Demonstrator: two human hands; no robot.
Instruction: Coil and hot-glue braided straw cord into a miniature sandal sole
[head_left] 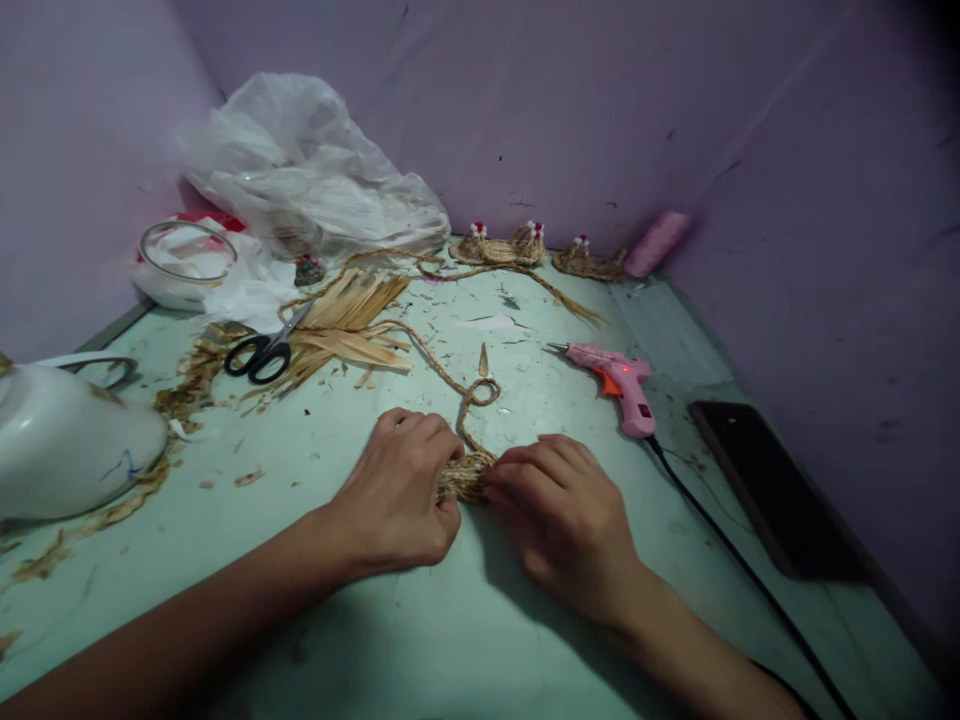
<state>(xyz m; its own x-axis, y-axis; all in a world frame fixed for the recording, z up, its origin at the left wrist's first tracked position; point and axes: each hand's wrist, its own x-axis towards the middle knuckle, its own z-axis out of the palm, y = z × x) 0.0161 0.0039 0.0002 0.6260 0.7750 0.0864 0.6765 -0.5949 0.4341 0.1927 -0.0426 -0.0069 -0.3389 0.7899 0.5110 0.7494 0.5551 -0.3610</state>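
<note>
Cord [442,375], braided from straw-coloured fibre, runs down the pale green table [450,640], makes one loose loop and joins a small coiled piece [466,482] between the two hands, near the middle of the tabletop. The left hand [409,485] is closed around the piece's left end, fingers over the far side and thumb on the near side. The right hand [566,520] has its curled fingers against the right end (its thumb is hidden, so I cannot tell whether it pinches or only steadies).

Beyond the right hand lies a pink glue gun [611,375], its small light glowing red, nozzle pointing left; its black cable passes between that hand and a dark phone [772,490]. On the left, black-handled scissors [262,355] rest partly on a bundle of flat dry strips [352,310]. Against the back wall, a crumpled plastic bag [322,170] sits left of two woven pieces [499,250] topped with red and white beads.
</note>
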